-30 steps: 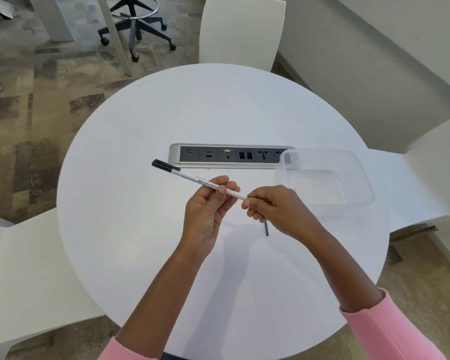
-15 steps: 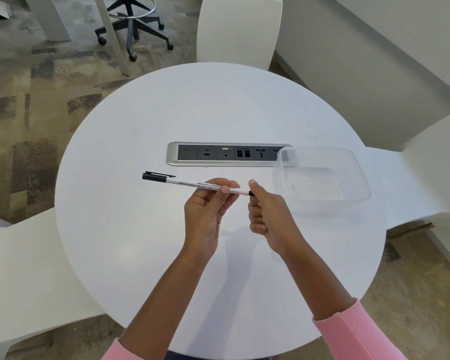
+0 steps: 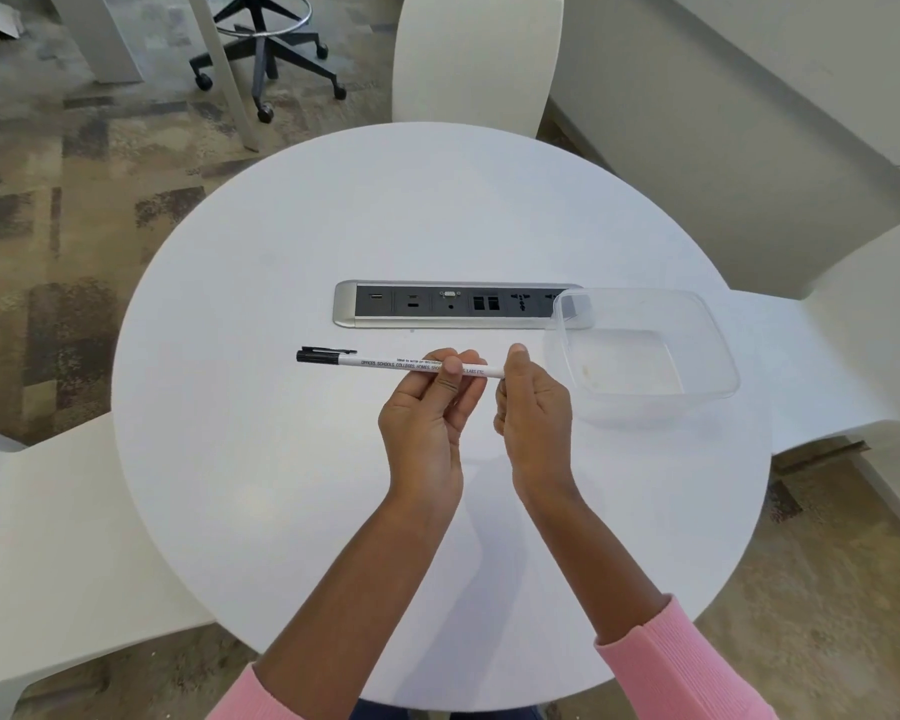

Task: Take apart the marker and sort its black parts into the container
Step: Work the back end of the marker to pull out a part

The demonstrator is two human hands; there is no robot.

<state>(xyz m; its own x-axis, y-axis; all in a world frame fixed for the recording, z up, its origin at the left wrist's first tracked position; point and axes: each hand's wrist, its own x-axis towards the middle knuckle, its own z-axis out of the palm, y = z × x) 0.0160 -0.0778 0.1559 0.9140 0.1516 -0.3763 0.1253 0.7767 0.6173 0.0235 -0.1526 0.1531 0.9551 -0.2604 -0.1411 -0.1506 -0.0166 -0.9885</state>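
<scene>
A thin white marker (image 3: pixel 385 363) with printed text and a black clipped cap (image 3: pixel 323 354) at its left end lies level above the round white table (image 3: pixel 261 511). My left hand (image 3: pixel 427 413) pinches the barrel near its middle. At the barrel's right end my right hand (image 3: pixel 533 407) closes over the tip, thumb up, so that end is hidden. A clear plastic container (image 3: pixel 640 292) stands just right of my hands and holds nothing.
A silver socket strip (image 3: pixel 437 304) is set into the table behind the marker, with the container overlapping its right end. White chairs stand at the far side (image 3: pixel 479 54), the left (image 3: pixel 48 511) and the right (image 3: pixel 853 330). An office chair base (image 3: pixel 266 59) stands on the carpet.
The marker has swung from a tilt to level. A thin dark piece showing below my right hand a second ago is out of sight. My right hand has turned thumb-up at the marker's end.
</scene>
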